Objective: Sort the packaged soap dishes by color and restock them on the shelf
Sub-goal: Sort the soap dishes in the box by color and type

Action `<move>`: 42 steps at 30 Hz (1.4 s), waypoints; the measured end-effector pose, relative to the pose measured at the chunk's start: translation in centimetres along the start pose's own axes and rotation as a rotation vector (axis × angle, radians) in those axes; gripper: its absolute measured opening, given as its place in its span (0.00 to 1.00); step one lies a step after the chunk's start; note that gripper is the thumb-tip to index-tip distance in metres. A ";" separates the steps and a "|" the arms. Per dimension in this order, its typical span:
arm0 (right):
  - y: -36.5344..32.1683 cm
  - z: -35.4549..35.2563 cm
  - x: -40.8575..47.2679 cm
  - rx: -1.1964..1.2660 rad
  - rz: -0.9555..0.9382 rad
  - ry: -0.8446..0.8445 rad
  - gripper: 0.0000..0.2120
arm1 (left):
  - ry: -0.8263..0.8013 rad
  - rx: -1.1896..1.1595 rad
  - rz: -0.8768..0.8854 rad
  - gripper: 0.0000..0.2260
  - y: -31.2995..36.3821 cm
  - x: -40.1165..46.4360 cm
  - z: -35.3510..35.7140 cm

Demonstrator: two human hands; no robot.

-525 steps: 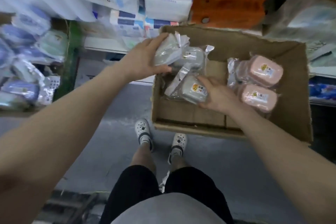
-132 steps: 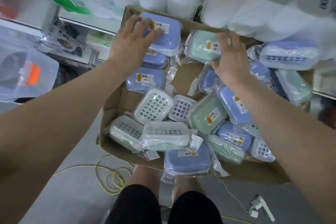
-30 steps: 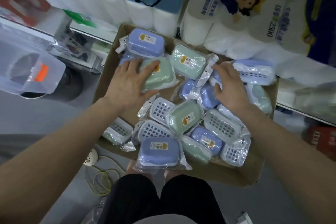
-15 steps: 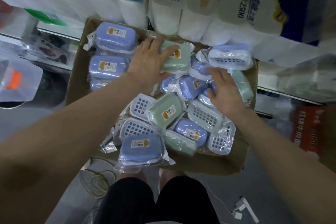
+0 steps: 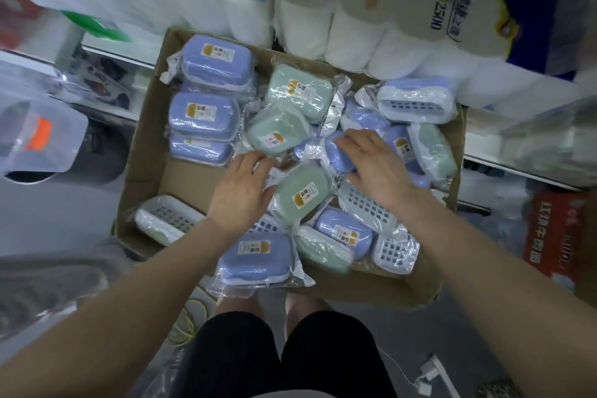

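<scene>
1. You are working over the cardboard box [image 5: 142, 171] that fills the middle of the frame, with the packaged soap dishes [image 5: 302, 192] lying jumbled in its centre and right half.
2. Three blue ones [image 5: 203, 113] are sitting already stacked at the box's upper left, and two green ones [image 5: 298, 92] are leaning just right of them.
3. Your left hand [image 5: 240, 192] is reaching in with fingers loosely spread, fingertips touching the wrap beside the central green dish.
4. Your right hand [image 5: 376, 166] is curling its fingers round a blue dish [image 5: 339, 157] right of centre, thumb underneath.
5. These are looking light and rigid inside loose, slick plastic film, so you should be taking each by the hard shell across its short sides; the crinkled bag ends would likely be slipping.
6. Bare cardboard is showing at the box's left, below the blue stack, giving you room for setting things down.
7. The toilet paper packs [image 5: 355, 26] are crowding the top edge, and one blue dish [image 5: 255, 257] is overhanging the near rim at lower centre, so it may be tipping out.
</scene>
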State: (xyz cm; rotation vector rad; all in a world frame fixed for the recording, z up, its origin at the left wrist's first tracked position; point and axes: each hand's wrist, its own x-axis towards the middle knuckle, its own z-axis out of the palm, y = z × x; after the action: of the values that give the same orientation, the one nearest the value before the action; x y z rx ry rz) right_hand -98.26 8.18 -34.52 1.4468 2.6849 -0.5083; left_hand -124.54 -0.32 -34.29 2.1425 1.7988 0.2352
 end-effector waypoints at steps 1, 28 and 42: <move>-0.3 0.1 0.5 -0.026 0.007 -0.050 0.36 | -0.024 -0.005 -0.029 0.19 -0.6 -0.9 0.4; -3.5 -3.0 4.6 -0.039 0.242 0.018 0.42 | -0.280 -0.044 -0.036 0.28 -1.3 0.6 1.0; -2.7 -1.2 4.6 -0.045 0.249 0.064 0.46 | -0.395 0.151 0.009 0.30 -3.3 2.0 0.5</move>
State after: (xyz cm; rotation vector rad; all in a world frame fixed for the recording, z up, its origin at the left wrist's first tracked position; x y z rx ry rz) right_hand -102.96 10.86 -33.58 1.7785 2.4917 -0.3883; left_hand -127.05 2.04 -36.10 2.1116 1.6183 -0.3119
